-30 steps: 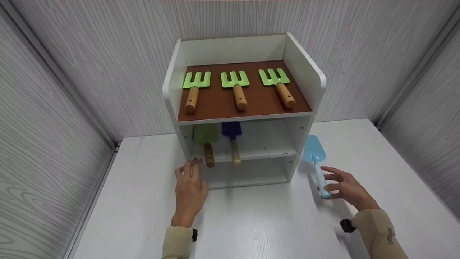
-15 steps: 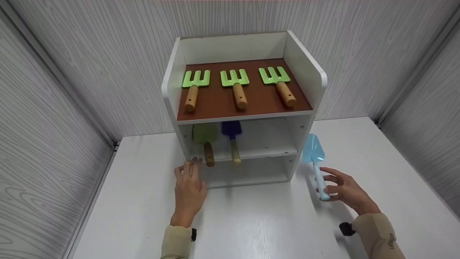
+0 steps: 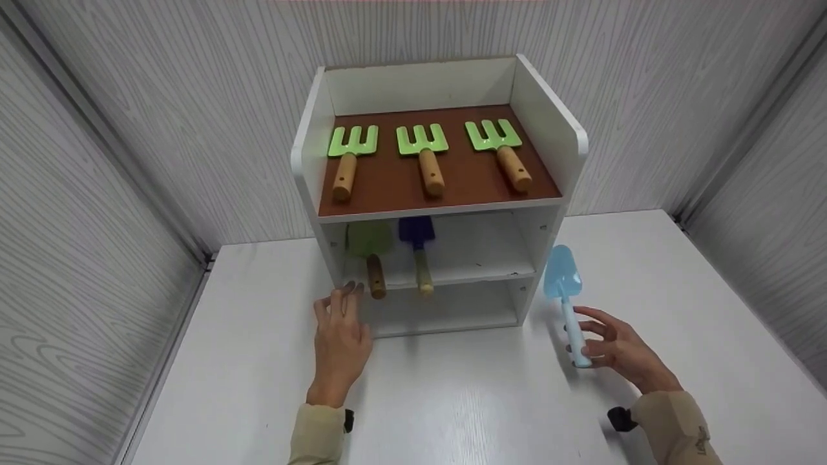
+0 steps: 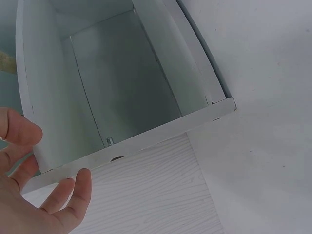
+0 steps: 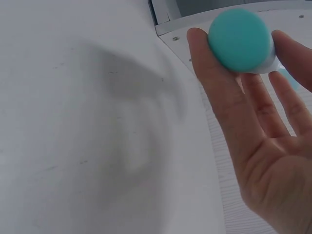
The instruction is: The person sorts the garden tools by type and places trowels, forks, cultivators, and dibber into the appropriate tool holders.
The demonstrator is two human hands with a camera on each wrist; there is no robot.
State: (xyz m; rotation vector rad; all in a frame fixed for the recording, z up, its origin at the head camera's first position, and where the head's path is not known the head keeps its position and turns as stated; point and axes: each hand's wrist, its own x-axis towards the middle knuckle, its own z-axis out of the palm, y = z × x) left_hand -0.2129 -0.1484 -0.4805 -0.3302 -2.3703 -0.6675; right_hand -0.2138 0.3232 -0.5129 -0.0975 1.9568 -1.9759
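My left hand (image 3: pixel 342 352) holds the lower left front edge of a white shelf unit (image 3: pixel 549 123). In the left wrist view its fingers (image 4: pixel 75 202) straddle the panel's edge near the middle shelf. Beside the unit's right side, my right hand (image 3: pixel 623 352) pinches the handle of a light blue garden trowel (image 3: pixel 563 274) between thumb and fingers, blade pointing away and held above the table. The right wrist view shows the rounded turquoise handle end (image 5: pixel 240 40) between the fingertips. A green trowel (image 3: pixel 369 239) and a dark blue trowel (image 3: pixel 417 230) lie on the middle shelf, handles sticking out.
On the brown top board (image 3: pixel 381 200) lie three green hand forks (image 3: pixel 423 142) with wooden handles, side by side. A bottom compartment (image 3: pixel 452 309) opens below the middle shelf. The unit stands on a white table (image 3: pixel 465 394), with grey wood-grain panels (image 3: pixel 194 97) around it.
My right hand has drawn the light blue trowel slightly toward me, and its blade has tilted a little. My left hand stays at the shelf's edge.
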